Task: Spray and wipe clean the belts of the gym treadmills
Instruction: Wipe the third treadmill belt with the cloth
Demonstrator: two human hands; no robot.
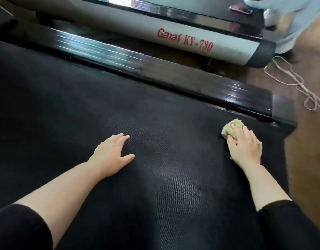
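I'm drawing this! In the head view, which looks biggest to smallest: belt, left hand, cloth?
1. belt
2. left hand
3. cloth, though the right hand covers part of it, so its full size is unsure.

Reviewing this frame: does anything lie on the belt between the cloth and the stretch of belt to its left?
Only the person's own left hand, resting flat on the belt left of the cloth, which the right hand presses down near the side rail. No other object shows on that stretch.
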